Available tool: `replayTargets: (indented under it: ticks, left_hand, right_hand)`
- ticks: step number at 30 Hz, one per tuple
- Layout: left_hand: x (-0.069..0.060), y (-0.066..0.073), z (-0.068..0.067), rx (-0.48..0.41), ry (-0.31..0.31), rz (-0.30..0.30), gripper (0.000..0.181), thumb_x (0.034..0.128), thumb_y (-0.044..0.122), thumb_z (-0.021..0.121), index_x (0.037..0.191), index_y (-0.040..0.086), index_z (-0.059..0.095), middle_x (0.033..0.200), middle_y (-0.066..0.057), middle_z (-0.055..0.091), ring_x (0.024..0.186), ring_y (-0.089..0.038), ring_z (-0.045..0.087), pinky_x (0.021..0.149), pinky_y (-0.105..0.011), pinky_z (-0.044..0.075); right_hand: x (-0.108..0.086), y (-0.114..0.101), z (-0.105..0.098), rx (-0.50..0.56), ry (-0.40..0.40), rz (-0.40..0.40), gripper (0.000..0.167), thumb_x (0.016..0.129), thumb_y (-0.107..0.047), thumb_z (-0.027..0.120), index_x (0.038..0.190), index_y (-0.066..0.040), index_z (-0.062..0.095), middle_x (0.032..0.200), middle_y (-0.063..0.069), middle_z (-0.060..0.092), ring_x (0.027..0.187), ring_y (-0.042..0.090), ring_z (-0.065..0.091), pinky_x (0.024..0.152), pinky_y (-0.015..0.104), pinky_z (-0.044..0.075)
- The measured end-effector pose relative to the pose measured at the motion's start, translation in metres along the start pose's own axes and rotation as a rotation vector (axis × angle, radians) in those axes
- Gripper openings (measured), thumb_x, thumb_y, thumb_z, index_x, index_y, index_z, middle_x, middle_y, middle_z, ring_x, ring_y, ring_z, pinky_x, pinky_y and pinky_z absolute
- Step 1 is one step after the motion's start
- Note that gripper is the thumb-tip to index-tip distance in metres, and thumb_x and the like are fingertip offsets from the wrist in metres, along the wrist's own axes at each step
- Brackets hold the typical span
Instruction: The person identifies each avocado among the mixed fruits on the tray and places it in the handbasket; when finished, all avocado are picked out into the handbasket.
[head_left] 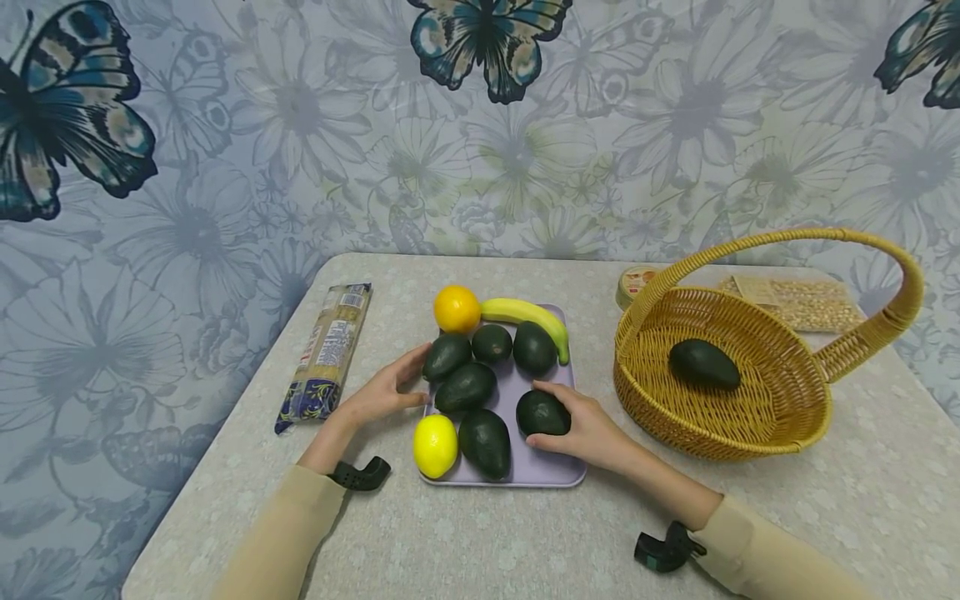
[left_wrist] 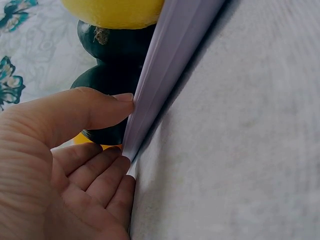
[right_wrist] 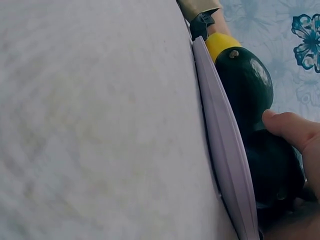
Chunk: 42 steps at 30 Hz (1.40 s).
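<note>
A lilac tray [head_left: 517, 471] bears several dark green avocados [head_left: 485, 443], a lemon [head_left: 435, 447], an orange [head_left: 457, 309] and a banana [head_left: 517, 311]. My right hand [head_left: 581, 425] grips one avocado [head_left: 543, 412] at the tray's right side, thumb at the near side and fingers round the far side. At the tray's left edge is my left hand [head_left: 386, 392], its thumb [left_wrist: 107, 111] touching the rim and its fingers extended along the outside. It holds no fruit. Another avocado [head_left: 703, 364] lies in the wicker basket [head_left: 637, 392] on the right.
A pack of spaghetti [head_left: 326, 358] lies left of the tray. Behind the basket are a round tin [head_left: 633, 283] and a flat pack of pale grains or nuts [head_left: 806, 304]. The basket's tall handle [head_left: 787, 236] arches over it. A patterned wall stands behind the table [head_left: 480, 542].
</note>
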<state>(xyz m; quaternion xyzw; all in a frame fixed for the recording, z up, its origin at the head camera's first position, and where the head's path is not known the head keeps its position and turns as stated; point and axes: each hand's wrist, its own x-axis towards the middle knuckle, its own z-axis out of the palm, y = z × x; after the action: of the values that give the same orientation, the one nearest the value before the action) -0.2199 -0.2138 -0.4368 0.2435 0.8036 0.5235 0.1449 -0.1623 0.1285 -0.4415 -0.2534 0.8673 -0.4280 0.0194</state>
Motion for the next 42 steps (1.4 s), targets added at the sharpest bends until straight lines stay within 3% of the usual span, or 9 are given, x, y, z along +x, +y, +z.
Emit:
replayTargets:
  ticks: [4, 11, 18, 25, 29, 32, 39, 42]
  left_hand:
    - [0.002, -0.012, 0.000, 0.009, 0.011, 0.021, 0.081, 0.0825, -0.008, 0.063, 0.149, -0.002, 0.017, 0.152, -0.021, 0.020, 0.137, -0.037, 0.023, 0.113, -0.047, 0.018]
    - [0.001, -0.012, 0.000, 0.006, 0.009, 0.034, 0.082, 0.0826, -0.003, 0.065, 0.149, 0.001, 0.019, 0.153, -0.017, 0.022, 0.137, -0.035, 0.024, 0.113, -0.045, 0.018]
    - [0.001, -0.011, 0.000, 0.003, 0.007, 0.017, 0.082, 0.0828, -0.001, 0.066, 0.150, 0.004, 0.019, 0.153, -0.014, 0.022, 0.138, -0.031, 0.024, 0.114, -0.043, 0.018]
    - [0.002, -0.012, -0.001, -0.003, 0.006, 0.023, 0.082, 0.0828, -0.002, 0.066, 0.150, 0.003, 0.019, 0.153, -0.016, 0.022, 0.138, -0.032, 0.024, 0.114, -0.044, 0.018]
    - [0.002, -0.012, -0.001, 0.004, 0.005, 0.032, 0.081, 0.0828, -0.006, 0.064, 0.149, 0.000, 0.018, 0.152, -0.019, 0.021, 0.138, -0.034, 0.023, 0.113, -0.045, 0.018]
    - [0.003, -0.009, -0.001, 0.001, 0.003, 0.036, 0.081, 0.0823, -0.009, 0.063, 0.148, -0.004, 0.016, 0.151, -0.023, 0.021, 0.137, -0.038, 0.022, 0.113, -0.048, 0.017]
    - [-0.003, 0.018, 0.000, -0.009, -0.018, 0.022, 0.078, 0.0823, -0.010, 0.062, 0.146, -0.009, 0.016, 0.150, -0.027, 0.021, 0.136, -0.040, 0.023, 0.112, -0.049, 0.018]
    - [-0.003, 0.018, 0.000, -0.016, -0.019, 0.020, 0.078, 0.0827, -0.010, 0.062, 0.146, -0.008, 0.016, 0.150, -0.026, 0.021, 0.137, -0.039, 0.022, 0.113, -0.049, 0.018]
  right_hand:
    - [0.000, -0.002, 0.000, 0.009, -0.016, -0.021, 0.076, 0.073, -0.037, 0.080, 0.136, -0.006, 0.049, 0.131, 0.010, 0.054, 0.116, 0.026, 0.052, 0.095, 0.046, 0.045]
    - [-0.004, -0.015, -0.009, 0.036, -0.079, -0.041, 0.076, 0.074, -0.041, 0.078, 0.137, -0.011, 0.048, 0.132, 0.005, 0.054, 0.114, 0.021, 0.053, 0.094, 0.043, 0.046]
    - [-0.010, -0.041, -0.039, 0.079, -0.153, -0.071, 0.072, 0.075, -0.041, 0.078, 0.139, -0.026, 0.046, 0.133, -0.006, 0.052, 0.110, 0.014, 0.054, 0.090, 0.037, 0.048]
    - [-0.016, -0.052, -0.071, 0.070, -0.142, -0.199, 0.071, 0.076, -0.030, 0.079, 0.138, -0.016, 0.047, 0.135, -0.003, 0.051, 0.116, 0.016, 0.052, 0.091, 0.033, 0.049]
    - [-0.021, -0.054, -0.087, 0.037, -0.109, -0.189, 0.071, 0.076, -0.030, 0.080, 0.139, -0.021, 0.047, 0.136, -0.006, 0.050, 0.117, 0.014, 0.051, 0.093, 0.030, 0.047]
    - [-0.025, -0.055, -0.097, 0.022, -0.100, -0.189, 0.071, 0.077, -0.029, 0.079, 0.139, -0.022, 0.046, 0.137, -0.006, 0.050, 0.119, 0.015, 0.050, 0.094, 0.028, 0.045]
    - [-0.032, -0.053, -0.117, 0.010, -0.122, -0.204, 0.073, 0.078, -0.025, 0.078, 0.142, -0.017, 0.043, 0.140, -0.004, 0.047, 0.122, 0.012, 0.048, 0.093, 0.024, 0.045]
    - [-0.035, -0.049, -0.127, 0.009, -0.126, -0.216, 0.075, 0.078, -0.022, 0.079, 0.142, -0.018, 0.042, 0.140, -0.003, 0.047, 0.123, 0.011, 0.047, 0.094, 0.021, 0.045]
